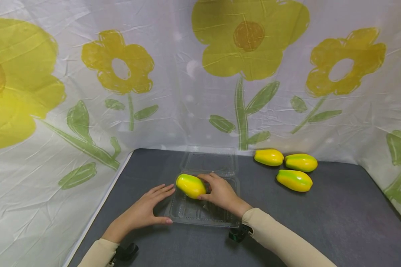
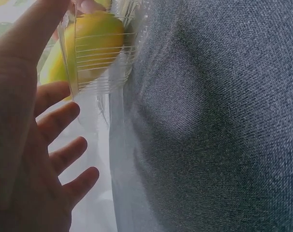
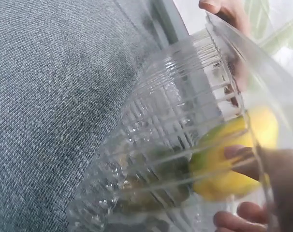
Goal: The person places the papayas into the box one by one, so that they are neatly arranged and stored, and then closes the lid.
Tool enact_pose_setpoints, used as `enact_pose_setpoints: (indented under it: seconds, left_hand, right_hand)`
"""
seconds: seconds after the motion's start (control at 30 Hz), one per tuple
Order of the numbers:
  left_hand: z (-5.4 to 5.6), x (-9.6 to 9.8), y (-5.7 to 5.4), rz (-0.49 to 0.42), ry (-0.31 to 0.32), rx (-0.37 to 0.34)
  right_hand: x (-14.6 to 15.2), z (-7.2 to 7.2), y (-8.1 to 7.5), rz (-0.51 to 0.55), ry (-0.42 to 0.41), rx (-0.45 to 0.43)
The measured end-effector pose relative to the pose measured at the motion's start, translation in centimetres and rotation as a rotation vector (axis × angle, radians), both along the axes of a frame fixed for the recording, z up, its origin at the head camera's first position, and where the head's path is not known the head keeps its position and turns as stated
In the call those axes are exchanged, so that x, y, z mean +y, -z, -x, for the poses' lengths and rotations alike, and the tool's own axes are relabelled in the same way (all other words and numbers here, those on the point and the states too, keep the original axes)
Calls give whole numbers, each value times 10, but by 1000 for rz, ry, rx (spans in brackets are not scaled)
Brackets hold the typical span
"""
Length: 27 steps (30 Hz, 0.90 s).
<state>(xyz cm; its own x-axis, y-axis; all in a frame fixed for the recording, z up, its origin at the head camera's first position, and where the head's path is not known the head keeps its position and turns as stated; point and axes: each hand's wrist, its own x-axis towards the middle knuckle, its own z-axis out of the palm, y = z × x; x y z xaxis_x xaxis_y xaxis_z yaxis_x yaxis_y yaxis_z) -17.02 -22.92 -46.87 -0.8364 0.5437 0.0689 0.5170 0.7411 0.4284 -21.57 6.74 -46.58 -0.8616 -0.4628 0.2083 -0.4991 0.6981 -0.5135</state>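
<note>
A yellow-green papaya (image 1: 189,186) is in my right hand (image 1: 222,193), thumb and fingers pinching its right end. It is over the base of a clear plastic clamshell container (image 1: 204,223), whose lid (image 1: 208,162) is folded back toward the wall. Beside the container's left edge is my left hand (image 1: 143,210), fingers extended and thumb spread apart; whether the fingertips touch the rim I cannot tell. In the right wrist view, the papaya (image 3: 215,176) and right thumb (image 3: 245,162) show through the ribbed plastic wall. A dark blurred shape also shows through it.
Three more yellow-green papayas lie at the back right: one at the left (image 1: 269,157), one at the right (image 1: 301,162) and one in front (image 1: 294,180). The dark grey tabletop (image 1: 337,218) ends at a flower-printed white cloth (image 1: 173,92) behind and at the sides.
</note>
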Motion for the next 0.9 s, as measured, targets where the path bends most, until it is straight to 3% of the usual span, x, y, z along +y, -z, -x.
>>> enact_pose_setpoints:
  seconds: [0.2,0.9]
  left_hand:
    - [0,1,0,-7,-1,6]
    - [-2,2,1,-22,-3,13]
  right_hand:
    - [4,-3,-5,-5,6,-31]
    - [19,-12,-24,-7,9,-12]
